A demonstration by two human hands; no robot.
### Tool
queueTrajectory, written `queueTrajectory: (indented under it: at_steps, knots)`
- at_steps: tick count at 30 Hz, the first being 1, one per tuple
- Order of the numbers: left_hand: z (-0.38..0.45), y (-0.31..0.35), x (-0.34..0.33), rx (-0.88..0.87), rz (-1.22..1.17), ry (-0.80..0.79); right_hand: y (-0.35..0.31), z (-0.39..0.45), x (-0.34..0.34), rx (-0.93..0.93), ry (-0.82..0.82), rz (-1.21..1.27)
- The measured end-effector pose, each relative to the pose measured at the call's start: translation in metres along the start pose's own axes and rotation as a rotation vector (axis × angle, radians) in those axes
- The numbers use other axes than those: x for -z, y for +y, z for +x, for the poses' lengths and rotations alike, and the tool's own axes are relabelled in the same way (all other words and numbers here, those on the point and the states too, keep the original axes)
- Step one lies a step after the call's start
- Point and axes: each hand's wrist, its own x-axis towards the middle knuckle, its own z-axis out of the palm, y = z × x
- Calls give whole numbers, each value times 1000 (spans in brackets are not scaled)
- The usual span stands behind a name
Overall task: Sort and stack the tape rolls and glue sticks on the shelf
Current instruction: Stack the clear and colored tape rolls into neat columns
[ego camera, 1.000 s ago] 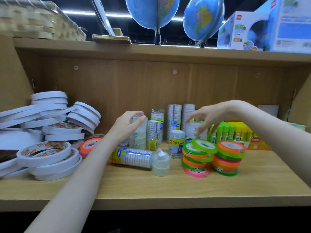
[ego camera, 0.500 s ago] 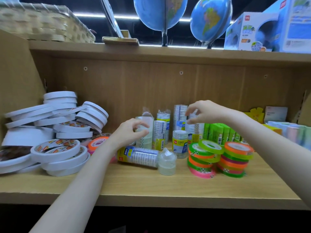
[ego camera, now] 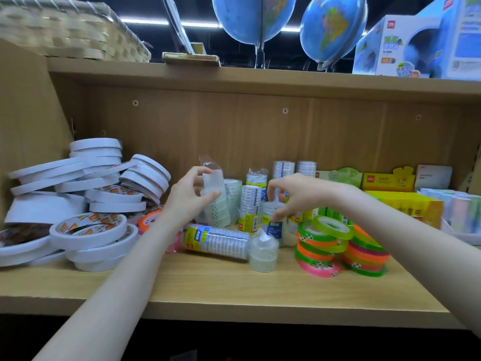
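Holding the clear plastic-wrapped sleeve of transparent tape rolls (ego camera: 215, 201) upright, the left hand (ego camera: 187, 201) had its grip curled round it, above the wooden shelf (ego camera: 208, 287). The right hand (ego camera: 294, 196) pinched the short blue-labelled pack of clear tape (ego camera: 273, 222) standing beside it. Each pack probably needed setting down flat on its end, close against the standing packs, lest it topple.
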Motion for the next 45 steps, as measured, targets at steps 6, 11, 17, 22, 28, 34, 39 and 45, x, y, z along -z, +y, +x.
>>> queueTrajectory:
  at_steps: [6, 11, 17, 22, 28, 34, 39, 45]
  knots:
    - [1, 5, 2, 35, 16, 219, -9, 20, -2, 28, 37, -2]
    - [1, 7, 9, 70, -3, 363, -17, 35, -7, 99, 266, 47]
    - [1, 7, 10, 78, 42, 362, -25, 55, -6, 117, 243, -2]
    - [-1, 3, 10, 112, 29, 370, -50, 86, -10, 33, 160, -205]
    - [-1, 2, 9, 107, 37, 399, -50, 99, -15, -49, 168, -111]
    - [-2, 4, 11, 92, -72, 443, -44, 85, 16, 32, 380, 151]
    - [-4, 7, 8, 47, -88, 416, -34, 46, 69, 49, 517, 276]
    - [-5, 9, -4, -16, -18, 279, -3, -14, 98, -26, 377, 57]
